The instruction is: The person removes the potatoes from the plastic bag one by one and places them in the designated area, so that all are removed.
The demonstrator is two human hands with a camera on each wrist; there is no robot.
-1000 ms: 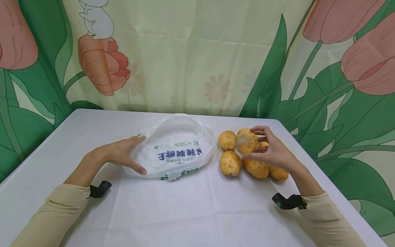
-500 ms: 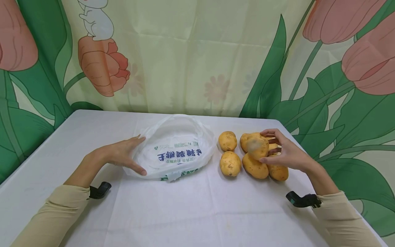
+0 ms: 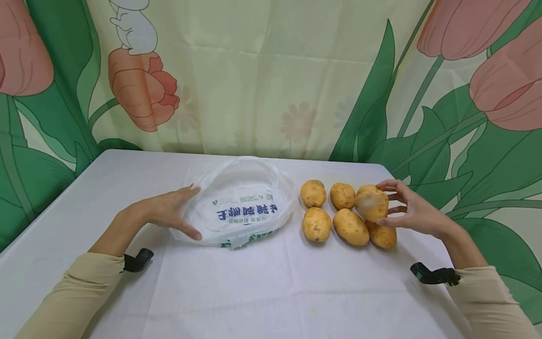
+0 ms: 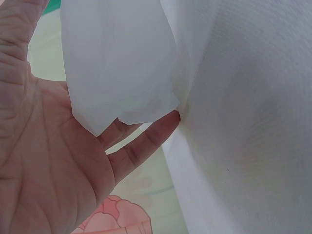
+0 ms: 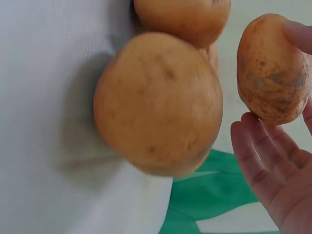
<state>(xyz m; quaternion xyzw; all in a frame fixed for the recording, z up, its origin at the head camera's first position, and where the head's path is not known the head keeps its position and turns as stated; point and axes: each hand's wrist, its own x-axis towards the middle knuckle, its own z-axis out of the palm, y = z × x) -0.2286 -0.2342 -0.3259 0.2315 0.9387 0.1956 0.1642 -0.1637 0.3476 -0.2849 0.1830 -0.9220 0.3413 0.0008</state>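
Observation:
In the head view my right hand (image 3: 419, 212) pinches a potato (image 3: 371, 203) with a greyish patch between thumb and fingers. The right wrist view shows this potato (image 5: 270, 73) lifted off the cloth, a dark blemish on its side. Below and left of it lie more potatoes on the table, among them one at the front right (image 3: 383, 235) and one in the back row (image 3: 342, 196). My left hand (image 3: 169, 212) rests against the left side of a white plastic bag (image 3: 237, 230), fingers spread. Its palm faces the bag's edge (image 4: 122, 63) in the left wrist view.
A white cloth covers the table (image 3: 237, 292). Two other potatoes, one behind (image 3: 313, 193) and one in front (image 3: 316, 225), lie between the bag and the right-hand potatoes. Behind the table hangs a curtain (image 3: 254, 94) printed with tulips.
My right hand has carried the held potato rightward and slightly nearer, from above the back middle potato to the back right. The left hand and bag have stayed put.

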